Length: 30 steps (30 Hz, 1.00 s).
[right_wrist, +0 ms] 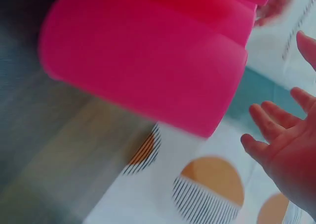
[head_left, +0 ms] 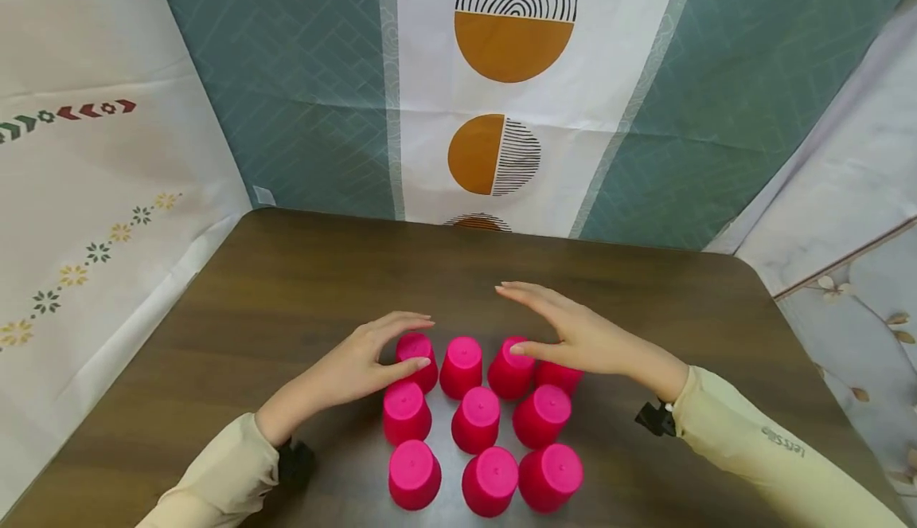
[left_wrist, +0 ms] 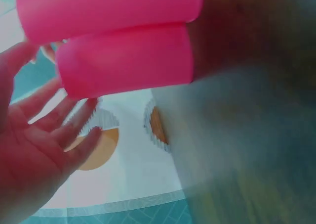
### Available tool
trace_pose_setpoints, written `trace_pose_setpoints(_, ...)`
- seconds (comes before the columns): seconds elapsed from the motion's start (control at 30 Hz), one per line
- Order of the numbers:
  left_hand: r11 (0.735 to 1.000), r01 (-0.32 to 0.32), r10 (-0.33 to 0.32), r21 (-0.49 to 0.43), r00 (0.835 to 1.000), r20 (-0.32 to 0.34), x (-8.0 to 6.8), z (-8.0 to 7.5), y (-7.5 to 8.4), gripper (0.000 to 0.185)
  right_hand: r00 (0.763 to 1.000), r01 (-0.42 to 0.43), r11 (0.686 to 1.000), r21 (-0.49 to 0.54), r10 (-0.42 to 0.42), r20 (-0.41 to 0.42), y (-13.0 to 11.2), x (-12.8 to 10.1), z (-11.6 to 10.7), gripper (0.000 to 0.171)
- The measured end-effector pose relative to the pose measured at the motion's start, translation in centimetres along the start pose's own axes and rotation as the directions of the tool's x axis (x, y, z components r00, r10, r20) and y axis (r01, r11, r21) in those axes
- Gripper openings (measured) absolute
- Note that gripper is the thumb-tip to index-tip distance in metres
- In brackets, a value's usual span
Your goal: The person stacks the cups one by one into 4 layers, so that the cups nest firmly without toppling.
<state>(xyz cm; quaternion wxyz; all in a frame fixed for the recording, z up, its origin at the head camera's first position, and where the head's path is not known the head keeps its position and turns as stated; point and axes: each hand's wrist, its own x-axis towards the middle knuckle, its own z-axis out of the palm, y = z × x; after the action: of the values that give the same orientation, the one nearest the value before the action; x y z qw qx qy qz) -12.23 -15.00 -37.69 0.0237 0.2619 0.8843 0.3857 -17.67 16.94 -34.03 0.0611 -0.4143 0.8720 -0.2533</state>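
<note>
Several bright pink cups stand upside down in three rough rows on the table; one is the front-left cup [head_left: 415, 476]. My left hand [head_left: 358, 362] hovers at the back-left cup [head_left: 419, 346], fingers extended and thumb apart, partly hiding it. Over the back-right cups my right hand [head_left: 583, 333] is held with fingers stretched toward the left and the thumb across the top of a pink cup [head_left: 510, 377]. Whether either hand touches a cup I cannot tell. In the left wrist view, spread fingers lie beside a cup [left_wrist: 128, 61]; the right wrist view shows a large near cup [right_wrist: 143, 61] apart from the fingers.
The brown wooden table [head_left: 322, 257] has rounded far corners. Behind it hangs a teal and white cloth [head_left: 430, 74] with orange half-circles. Pale patterned cloths flank it, a left cloth [head_left: 86, 162] and a right cloth [head_left: 860, 273].
</note>
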Motion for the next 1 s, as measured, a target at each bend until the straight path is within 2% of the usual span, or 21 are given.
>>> trace_pose_setpoints(0.2, 0.999, 0.032, -0.031, -0.002, 0.989, 0.147, 0.8, -0.6, 0.0, 0.059, 0.993, 0.067, 0.988, -0.136, -0.053, 0.108, -1.4, 2.5, 0.5, 0.079)
trace_pose_setpoints(0.33, 0.999, 0.051, -0.048, -0.013, 0.979, 0.197, 1.1, -0.6, -0.4, 0.060, 0.978, 0.122, 0.971, -0.207, -0.082, 0.193, -2.0, 3.5, 0.8, 0.076)
trace_pose_setpoints(0.6, 0.996, 0.088, -0.083, -0.029, 0.984, 0.158, 1.7, -0.6, -0.8, 0.063, 0.948, 0.182, 0.950, -0.253, -0.101, 0.300, -3.0, 4.8, 2.0, 0.065)
trace_pose_setpoints(0.77, 0.994, 0.089, -0.082, -0.057, 0.988, 0.129, 1.9, -0.6, -0.7, 0.055, 0.934, 0.171, 0.969, -0.180, -0.101, 0.343, -3.1, 5.2, 2.9, 0.063)
trace_pose_setpoints(0.87, 0.996, 0.070, -0.063, -0.058, 0.991, 0.116, 1.8, -0.5, -0.9, 0.049, 0.932, 0.154, 0.980, -0.127, -0.101, 0.348, -3.1, 5.3, 3.4, 0.062)
trace_pose_setpoints(1.0, 0.997, 0.052, -0.046, -0.062, 0.994, 0.103, 1.6, -0.4, -1.3, 0.045, 0.933, 0.172, 0.979, -0.111, -0.126, 0.337, -3.1, 5.5, 3.8, 0.060)
